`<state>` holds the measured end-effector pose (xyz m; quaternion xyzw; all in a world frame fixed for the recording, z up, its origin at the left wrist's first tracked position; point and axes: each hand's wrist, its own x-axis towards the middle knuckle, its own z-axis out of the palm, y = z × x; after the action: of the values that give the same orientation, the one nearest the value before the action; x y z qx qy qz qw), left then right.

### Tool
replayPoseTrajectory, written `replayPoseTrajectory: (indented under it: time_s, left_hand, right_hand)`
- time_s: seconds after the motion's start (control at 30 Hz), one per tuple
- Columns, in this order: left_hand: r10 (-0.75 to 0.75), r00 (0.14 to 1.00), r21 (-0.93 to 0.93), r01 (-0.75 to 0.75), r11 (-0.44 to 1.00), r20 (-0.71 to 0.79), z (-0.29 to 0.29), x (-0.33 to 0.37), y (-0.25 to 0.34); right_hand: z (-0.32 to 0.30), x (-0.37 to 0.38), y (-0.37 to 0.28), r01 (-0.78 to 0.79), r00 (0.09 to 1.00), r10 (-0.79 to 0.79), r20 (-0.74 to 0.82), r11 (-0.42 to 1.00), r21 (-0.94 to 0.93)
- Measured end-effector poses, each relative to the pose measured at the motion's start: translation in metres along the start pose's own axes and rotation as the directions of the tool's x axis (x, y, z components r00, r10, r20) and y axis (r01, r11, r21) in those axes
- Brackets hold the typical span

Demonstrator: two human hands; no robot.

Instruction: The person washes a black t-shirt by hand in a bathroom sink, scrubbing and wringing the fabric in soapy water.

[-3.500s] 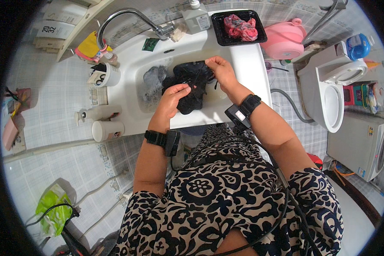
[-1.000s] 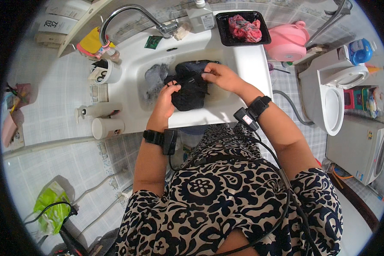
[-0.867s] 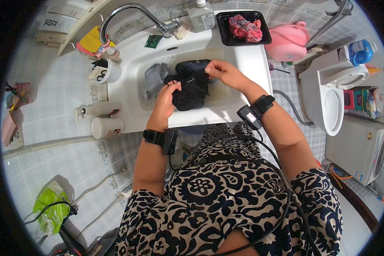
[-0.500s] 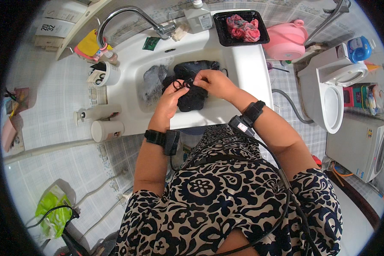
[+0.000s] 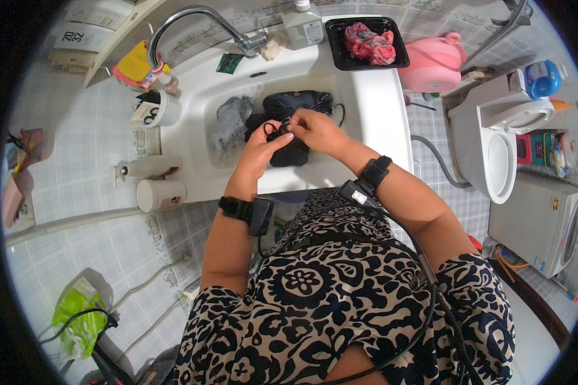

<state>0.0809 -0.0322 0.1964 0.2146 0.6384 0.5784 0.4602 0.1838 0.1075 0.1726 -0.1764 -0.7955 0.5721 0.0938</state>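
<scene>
Closest to me is my black-and-cream patterned dress (image 5: 302, 282), with a black wrist device (image 5: 260, 216) strapped to each forearm. Beyond it, over the sink (image 5: 382, 131), my left hand (image 5: 262, 147) pinches a looped black cord (image 5: 270, 128) between thumb and fingers. My right hand (image 5: 315, 130) grips the cord too, its fingertips meeting my left ones. Beneath and just past my hands, the dark wet garment (image 5: 297, 101) lies bunched in the basin, a thin strap (image 5: 342, 117) curling off its right end. To its left float greyish suds (image 5: 227, 147).

Farther back, along the rim, I see a green packet (image 5: 229, 63), the chrome faucet (image 5: 253, 42) and a white bottle (image 5: 304, 29). At the back right corner sits a black tray (image 5: 334, 52) holding a crumpled red-and-grey cloth (image 5: 370, 45). Past that are a pink basin (image 5: 433, 66) and, to the right, a toilet (image 5: 499, 151).
</scene>
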Motion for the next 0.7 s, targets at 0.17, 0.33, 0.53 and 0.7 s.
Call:
replayPoseTrajectory:
  time_s: [0.17,0.33,0.53,0.7]
  left_hand:
    - [0.011,0.996,0.044,-0.007,0.999,-0.092,0.0,0.005,-0.002]
    - [0.027,0.988,0.092,-0.013,0.996,-0.152,-0.004,0.007,-0.005]
    - [-0.019,0.964,0.172,0.066,0.983,-0.263,-0.007,0.011,-0.011]
    - [0.022,0.967,0.202,0.031,0.979,-0.254,-0.006,0.012,-0.012]
  right_hand:
    - [0.008,0.002,0.013,-0.016,1.0,0.021,-0.021,0.979,0.202]
    - [-0.001,-0.003,-0.006,-0.272,0.958,0.183,0.222,0.832,0.483]
    - [-0.001,-0.005,-0.011,-0.372,0.919,0.192,0.344,0.712,0.595]
    - [0.003,-0.006,-0.006,-0.316,0.948,0.21,0.239,0.707,0.633]
